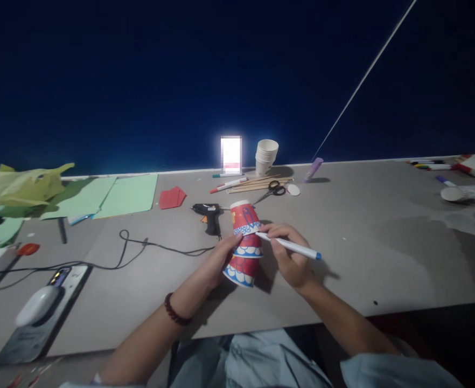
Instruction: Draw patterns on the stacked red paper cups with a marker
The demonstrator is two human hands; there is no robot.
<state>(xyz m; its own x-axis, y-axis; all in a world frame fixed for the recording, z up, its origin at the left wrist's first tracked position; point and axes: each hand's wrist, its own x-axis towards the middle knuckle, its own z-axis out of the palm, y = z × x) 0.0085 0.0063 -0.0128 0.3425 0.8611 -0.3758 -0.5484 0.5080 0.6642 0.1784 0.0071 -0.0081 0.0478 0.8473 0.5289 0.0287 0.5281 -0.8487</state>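
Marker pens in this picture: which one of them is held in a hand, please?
The white marker with a blue end. The right hand holds it, tip by a red cup; the other visible markers lie on the table.

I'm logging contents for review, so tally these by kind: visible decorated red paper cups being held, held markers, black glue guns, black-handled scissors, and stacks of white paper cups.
Decorated red paper cups, left hand: 3
White blue-ended marker, right hand: 1
Black glue gun: 1
Black-handled scissors: 1
White paper cup stack: 1
Total: 7
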